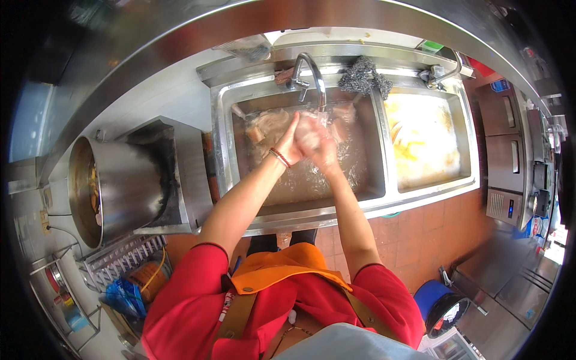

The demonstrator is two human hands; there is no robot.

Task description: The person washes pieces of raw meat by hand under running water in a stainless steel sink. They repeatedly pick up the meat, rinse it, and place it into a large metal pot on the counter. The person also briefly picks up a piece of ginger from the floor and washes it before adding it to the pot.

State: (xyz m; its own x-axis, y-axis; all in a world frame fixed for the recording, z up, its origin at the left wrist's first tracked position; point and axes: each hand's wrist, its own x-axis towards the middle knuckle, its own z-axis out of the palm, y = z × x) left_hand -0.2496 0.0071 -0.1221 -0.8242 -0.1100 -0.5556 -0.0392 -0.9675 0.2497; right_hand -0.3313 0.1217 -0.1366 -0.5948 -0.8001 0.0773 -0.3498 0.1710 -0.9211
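Observation:
Under the curved metal faucet (315,74), my left hand (292,146) and my right hand (323,150) are close together in the stream. Between them is a pale, blurred thing, perhaps a piece of meat; the splashing hides its outline and which hand grips it. A red braided bracelet is on my left wrist. Below my hands, cloudy water fills the left basin of the steel sink (382,148). Pieces of raw meat (270,121) lie in it at the upper left, and pinkish chunks (344,111) lie to the right of the faucet.
Steel-wool scrubbers (364,78) rest on the sink's back ledge. The right basin (425,139) holds foamy, brightly lit water. A large steel pot (130,189) stands at left on a soot-marked stove. A blue bin (434,297) with a black liner is at lower right.

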